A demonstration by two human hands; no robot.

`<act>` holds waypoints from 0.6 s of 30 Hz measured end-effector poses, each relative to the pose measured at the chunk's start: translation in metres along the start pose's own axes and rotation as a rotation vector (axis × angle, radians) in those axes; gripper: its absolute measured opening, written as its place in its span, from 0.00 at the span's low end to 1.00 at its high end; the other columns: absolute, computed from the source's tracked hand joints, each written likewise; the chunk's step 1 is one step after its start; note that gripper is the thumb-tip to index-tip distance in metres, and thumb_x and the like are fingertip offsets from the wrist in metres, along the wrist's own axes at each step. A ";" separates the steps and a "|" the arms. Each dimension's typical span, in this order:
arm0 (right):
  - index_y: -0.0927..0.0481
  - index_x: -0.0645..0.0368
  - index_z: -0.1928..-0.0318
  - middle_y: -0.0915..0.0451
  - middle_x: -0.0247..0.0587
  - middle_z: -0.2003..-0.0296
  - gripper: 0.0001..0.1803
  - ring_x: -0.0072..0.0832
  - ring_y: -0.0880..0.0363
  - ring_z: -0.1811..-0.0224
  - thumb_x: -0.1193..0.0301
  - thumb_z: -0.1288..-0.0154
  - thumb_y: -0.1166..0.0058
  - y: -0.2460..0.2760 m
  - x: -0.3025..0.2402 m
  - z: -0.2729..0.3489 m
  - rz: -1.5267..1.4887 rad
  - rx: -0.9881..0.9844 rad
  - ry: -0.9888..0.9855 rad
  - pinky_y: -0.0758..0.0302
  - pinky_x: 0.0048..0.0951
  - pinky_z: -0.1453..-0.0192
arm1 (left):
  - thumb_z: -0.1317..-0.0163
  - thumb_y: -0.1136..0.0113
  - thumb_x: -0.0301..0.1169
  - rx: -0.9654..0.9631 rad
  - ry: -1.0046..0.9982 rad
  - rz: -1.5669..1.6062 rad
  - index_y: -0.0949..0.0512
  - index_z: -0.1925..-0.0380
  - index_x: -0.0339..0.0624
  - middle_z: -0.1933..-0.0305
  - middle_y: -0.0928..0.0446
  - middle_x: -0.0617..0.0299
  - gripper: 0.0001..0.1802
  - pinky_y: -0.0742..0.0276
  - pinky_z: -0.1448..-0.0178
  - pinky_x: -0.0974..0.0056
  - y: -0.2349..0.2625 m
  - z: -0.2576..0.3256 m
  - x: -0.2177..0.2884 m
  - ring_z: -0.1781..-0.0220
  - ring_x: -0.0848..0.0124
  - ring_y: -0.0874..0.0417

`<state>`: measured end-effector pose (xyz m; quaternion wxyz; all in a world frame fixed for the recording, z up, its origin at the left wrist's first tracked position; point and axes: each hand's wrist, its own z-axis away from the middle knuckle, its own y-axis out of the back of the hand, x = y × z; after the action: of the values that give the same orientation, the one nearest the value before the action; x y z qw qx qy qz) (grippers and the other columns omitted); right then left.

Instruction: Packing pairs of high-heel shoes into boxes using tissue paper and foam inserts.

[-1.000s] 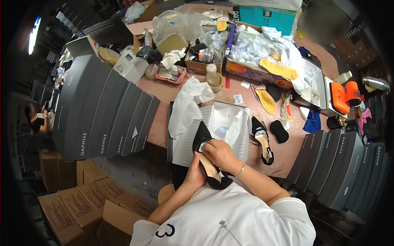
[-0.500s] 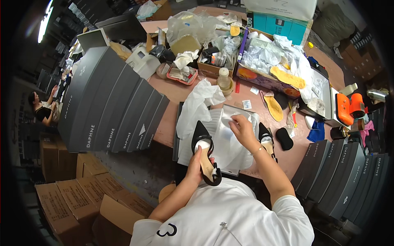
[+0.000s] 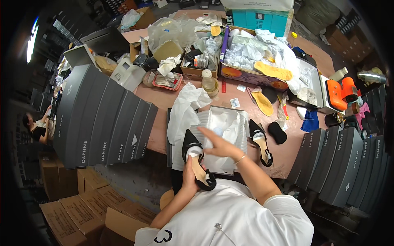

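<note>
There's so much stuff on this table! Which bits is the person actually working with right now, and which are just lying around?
In use:
- black pointed shoe, held in the left hand
- open shoe box with white tissue paper, under the right hand
- second black shoe, beside the box

Lying about:
- yellow insole
- orange tool
- plastic bottle
- stacked grey boxes

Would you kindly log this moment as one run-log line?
left hand: holds black pointed shoe | right hand: open, above tissue-lined shoebox | second black shoe: on table, right of box
</note>
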<state>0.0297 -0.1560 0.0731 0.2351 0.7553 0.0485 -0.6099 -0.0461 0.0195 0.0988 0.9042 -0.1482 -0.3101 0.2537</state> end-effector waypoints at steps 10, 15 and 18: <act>0.27 0.60 0.50 0.20 0.43 0.66 0.26 0.31 0.19 0.67 0.65 0.48 0.36 0.021 -0.022 0.020 0.144 0.082 -0.376 0.25 0.34 0.62 | 0.34 0.47 0.51 -0.020 -0.125 0.096 0.35 0.48 0.43 0.56 0.28 0.57 0.26 0.22 0.56 0.58 -0.006 -0.010 0.006 0.62 0.65 0.23; 0.29 0.65 0.57 0.21 0.38 0.72 0.18 0.21 0.22 0.72 0.70 0.44 0.37 -0.018 -0.029 0.024 -0.142 0.191 -0.420 0.25 0.23 0.68 | 0.29 0.52 0.44 -0.159 -0.441 -0.209 0.46 0.38 0.39 0.44 0.35 0.57 0.28 0.37 0.39 0.67 -0.019 -0.011 -0.021 0.42 0.71 0.33; 0.29 0.65 0.59 0.21 0.40 0.71 0.18 0.22 0.22 0.72 0.69 0.43 0.36 -0.026 -0.027 0.023 -0.098 0.319 -0.403 0.24 0.24 0.68 | 0.29 0.52 0.44 -0.132 -0.517 -0.346 0.47 0.37 0.39 0.43 0.35 0.57 0.29 0.37 0.39 0.66 -0.021 -0.012 -0.027 0.43 0.70 0.33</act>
<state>-0.0072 -0.1372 0.0875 0.0882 0.6428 -0.0596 -0.7586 -0.0490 -0.0137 0.0857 0.8137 -0.0820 -0.5659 0.1046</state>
